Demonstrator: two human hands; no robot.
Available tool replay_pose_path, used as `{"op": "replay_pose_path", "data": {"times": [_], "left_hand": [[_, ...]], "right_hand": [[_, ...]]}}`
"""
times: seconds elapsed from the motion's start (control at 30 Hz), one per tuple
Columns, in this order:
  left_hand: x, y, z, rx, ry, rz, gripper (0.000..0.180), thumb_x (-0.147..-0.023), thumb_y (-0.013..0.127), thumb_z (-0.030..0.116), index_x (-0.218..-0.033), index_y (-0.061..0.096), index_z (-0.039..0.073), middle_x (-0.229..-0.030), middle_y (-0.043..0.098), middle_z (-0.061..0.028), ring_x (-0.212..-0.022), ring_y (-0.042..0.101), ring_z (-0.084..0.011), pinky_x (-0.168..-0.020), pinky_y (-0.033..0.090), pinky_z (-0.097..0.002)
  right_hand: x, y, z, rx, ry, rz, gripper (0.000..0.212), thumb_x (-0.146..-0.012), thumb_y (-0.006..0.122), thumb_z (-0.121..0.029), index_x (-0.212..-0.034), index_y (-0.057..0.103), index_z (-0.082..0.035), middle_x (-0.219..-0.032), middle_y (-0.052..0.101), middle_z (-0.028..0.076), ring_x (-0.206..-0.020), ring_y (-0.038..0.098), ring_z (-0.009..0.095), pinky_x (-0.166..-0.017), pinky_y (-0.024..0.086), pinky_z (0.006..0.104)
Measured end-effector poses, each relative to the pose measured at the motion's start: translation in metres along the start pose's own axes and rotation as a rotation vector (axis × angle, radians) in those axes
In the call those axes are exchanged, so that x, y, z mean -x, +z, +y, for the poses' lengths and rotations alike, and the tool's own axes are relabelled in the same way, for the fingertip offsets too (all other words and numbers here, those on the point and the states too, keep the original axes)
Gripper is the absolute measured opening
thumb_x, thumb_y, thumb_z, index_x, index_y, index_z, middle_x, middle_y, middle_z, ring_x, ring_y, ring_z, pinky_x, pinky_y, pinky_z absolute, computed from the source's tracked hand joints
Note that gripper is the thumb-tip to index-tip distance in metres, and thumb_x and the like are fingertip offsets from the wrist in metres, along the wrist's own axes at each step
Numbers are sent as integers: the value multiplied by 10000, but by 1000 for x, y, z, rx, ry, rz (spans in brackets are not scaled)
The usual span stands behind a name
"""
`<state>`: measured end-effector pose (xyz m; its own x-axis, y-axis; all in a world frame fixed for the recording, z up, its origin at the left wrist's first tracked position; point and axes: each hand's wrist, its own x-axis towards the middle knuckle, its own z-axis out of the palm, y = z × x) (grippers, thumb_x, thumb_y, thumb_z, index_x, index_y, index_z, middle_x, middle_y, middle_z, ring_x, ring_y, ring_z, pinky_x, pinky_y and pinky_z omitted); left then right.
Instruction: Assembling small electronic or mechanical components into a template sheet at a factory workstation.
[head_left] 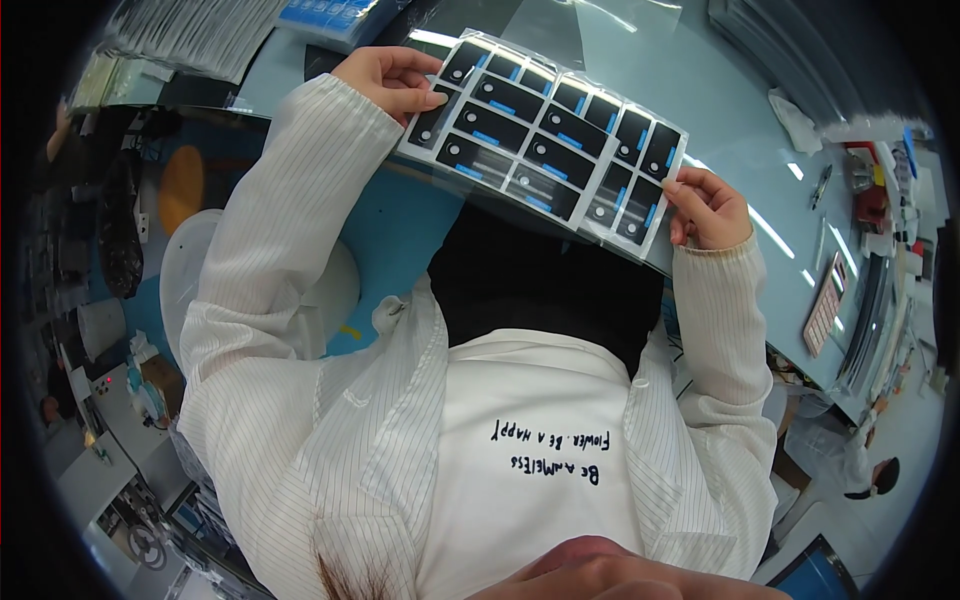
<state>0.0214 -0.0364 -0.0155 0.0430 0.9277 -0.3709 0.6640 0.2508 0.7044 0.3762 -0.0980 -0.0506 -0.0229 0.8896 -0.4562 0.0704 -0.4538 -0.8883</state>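
Between my two hands is a wide sheet of black rectangular film pieces [560,135] on a white, glossy backing. Each piece has a pale round spot, and most show a small blue tab. My left hand [393,80] pinches the sheet's left edge, thumb on top and fingers curled behind it. At the lower right edge my right hand [708,207] grips between thumb and bent fingers. The sheet slants down to the right, over the table's near edge; whether its underside touches the table I cannot tell.
A glossy pale table [720,110] spreads beyond the sheet. Stacks of thin clear sheets [190,35] and a blue-and-white pack [335,18] stand at the far left. To the right lie a crumpled white wrapper [795,120], a pen [821,186] and a pink calculator [825,305].
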Motion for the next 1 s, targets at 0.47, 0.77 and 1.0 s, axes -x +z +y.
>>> {"op": "replay_pose_path", "data": {"times": [0.47, 0.77, 1.0], "left_hand": [[1, -3, -3, -6, 2, 2, 435, -781, 753, 123, -1188, 609, 62, -859, 657, -64, -793, 635, -171, -704, 539, -315], [3, -1, -3, -82, 18, 42, 434, -782, 751, 112, -1191, 611, 80, -857, 655, -68, -798, 637, -181, -721, 549, -332], [7, 2, -6, -156, 59, 91, 427, -784, 746, 109, -1190, 616, 98, -841, 648, -61, -775, 621, -179, -737, 549, -340]], "right_hand": [[-1, 8, -2, 23, 1, 20, 257, -824, 680, -86, -1025, 593, 47, -729, 610, 60, -430, 517, 92, -387, 399, 186], [2, 15, -4, 123, -2, 64, 301, -823, 693, -133, -1056, 596, 31, -690, 626, 47, -451, 522, 89, -422, 389, 208], [7, 25, -8, 182, -47, 115, 331, -815, 694, -96, -1090, 566, 38, -678, 622, 44, -443, 518, 86, -408, 380, 201]]}}
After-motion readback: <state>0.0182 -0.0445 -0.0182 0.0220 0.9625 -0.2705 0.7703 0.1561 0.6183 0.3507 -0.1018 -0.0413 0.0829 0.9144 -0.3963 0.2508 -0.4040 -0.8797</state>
